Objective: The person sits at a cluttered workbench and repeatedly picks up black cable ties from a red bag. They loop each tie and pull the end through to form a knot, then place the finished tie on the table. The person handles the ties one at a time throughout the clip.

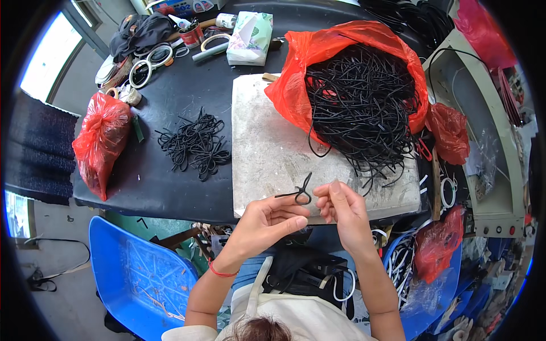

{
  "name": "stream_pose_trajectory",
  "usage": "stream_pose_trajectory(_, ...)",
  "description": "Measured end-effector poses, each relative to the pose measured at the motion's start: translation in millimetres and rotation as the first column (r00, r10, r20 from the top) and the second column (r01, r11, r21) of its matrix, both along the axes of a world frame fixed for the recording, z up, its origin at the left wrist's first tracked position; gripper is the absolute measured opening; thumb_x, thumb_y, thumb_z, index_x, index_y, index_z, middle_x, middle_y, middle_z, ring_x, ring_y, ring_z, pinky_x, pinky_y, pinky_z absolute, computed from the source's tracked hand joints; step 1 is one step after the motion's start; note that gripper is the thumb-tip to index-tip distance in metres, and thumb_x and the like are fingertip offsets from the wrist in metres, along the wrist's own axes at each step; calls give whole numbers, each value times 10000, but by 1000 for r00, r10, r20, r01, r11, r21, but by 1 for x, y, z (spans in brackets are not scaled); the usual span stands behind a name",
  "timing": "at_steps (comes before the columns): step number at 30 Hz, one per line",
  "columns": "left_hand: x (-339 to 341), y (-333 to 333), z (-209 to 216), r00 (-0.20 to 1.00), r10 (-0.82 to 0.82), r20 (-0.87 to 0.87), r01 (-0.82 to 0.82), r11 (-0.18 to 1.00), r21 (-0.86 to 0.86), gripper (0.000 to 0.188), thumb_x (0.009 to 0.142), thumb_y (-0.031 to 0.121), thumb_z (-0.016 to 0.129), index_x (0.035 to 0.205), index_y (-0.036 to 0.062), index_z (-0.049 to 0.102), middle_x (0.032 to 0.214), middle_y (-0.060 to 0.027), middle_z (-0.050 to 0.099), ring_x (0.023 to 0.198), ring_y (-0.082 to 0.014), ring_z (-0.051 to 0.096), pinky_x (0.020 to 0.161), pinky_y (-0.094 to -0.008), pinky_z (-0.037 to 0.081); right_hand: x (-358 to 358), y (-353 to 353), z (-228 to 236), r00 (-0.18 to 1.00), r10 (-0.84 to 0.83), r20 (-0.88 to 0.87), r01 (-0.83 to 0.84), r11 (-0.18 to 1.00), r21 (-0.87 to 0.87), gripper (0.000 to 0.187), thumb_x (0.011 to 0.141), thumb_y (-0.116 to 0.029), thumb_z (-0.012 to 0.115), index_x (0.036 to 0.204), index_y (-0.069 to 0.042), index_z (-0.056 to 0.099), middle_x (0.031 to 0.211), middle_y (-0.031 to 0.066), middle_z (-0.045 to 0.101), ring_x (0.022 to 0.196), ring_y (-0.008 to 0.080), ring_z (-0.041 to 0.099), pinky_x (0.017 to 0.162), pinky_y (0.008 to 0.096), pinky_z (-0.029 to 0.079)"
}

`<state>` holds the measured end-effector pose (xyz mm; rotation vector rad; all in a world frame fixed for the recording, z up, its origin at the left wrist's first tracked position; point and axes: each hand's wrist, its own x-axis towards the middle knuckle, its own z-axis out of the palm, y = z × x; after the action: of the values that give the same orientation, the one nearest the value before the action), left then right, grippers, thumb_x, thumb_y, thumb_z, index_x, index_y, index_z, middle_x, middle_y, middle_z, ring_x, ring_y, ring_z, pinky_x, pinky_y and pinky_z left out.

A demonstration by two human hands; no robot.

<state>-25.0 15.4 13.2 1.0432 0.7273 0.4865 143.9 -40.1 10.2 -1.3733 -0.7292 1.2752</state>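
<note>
Two hands: both meet just above the near edge of the pale slab, forearms coming up from the lower edge, so the work sits close under the eyes.
Left hand [267,219]: its grip is narrow, thumb and forefinger pinched on a looped black cord [300,192]; a red band circles the wrist.
Right hand [340,207]: fingers curled close, tips just beside the loop; whether they actually pinch the cord's end I cannot tell.
Looped black cord: it rises from the left fingertips, one loop closed and two short ends crossing above it, standing between the two hands and just left of the right fingertips.
Pale slab [267,153]: a worn, stained board lying on the dark worktop [170,182], bare in front of the hands, seemingly kept as the working surface.
Small cord pile [196,145]: black looped pieces lie together on the worktop left of the slab, within the left arm's reach.
Red bag of cords [364,96]: open-mouthed on the slab's far right corner, straight black strands spilling toward the right hand, likely the supply.
Tied red bag [101,139]: closed, at the worktop's left edge, well apart.
Far clutter: tape rolls [151,61] and a tissue pack [249,37] lie at the back.
</note>
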Motion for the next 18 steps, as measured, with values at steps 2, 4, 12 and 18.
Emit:
stream_pose_trajectory(2,1,2,-3,999,3,-36,-2,1000,5,437,781,114,674,1143,-63,505,937,-132,623,860,-152,609,766,-250,494,-2,1,1,1000,8,29,-8,1000,-16,343,919,-342,468,911,-23,596,713,-11,537,610,20,446,516,157,356)
stream_pose_trajectory(4,-1,4,-2,985,16,-174,12,987,161,414,769,109,684,1107,-59,515,886,-135,628,821,-150,616,730,-248,502,-3,3,-4,999,34,27,-33,999,-37,265,904,-272,510,919,-19,588,739,-4,546,626,29,460,528,164,372)
stream_pose_trajectory(12,4,-6,11,901,340,-270,-178,856,485,279,739,50,688,948,-28,521,755,-98,614,686,-120,600,644,-235,487,-8,4,-3,948,-69,311,66,998,21,132,818,-47,576,938,-6,538,795,35,545,658,81,504,589,216,429)
stream_pose_trajectory(18,9,-1,1,889,399,-223,-148,712,686,186,769,28,628,940,-20,573,777,-93,626,681,-123,603,644,-243,480,21,10,11,296,-226,928,-211,932,294,310,704,65,556,1005,-9,554,988,104,516,796,252,490,674,329,420)
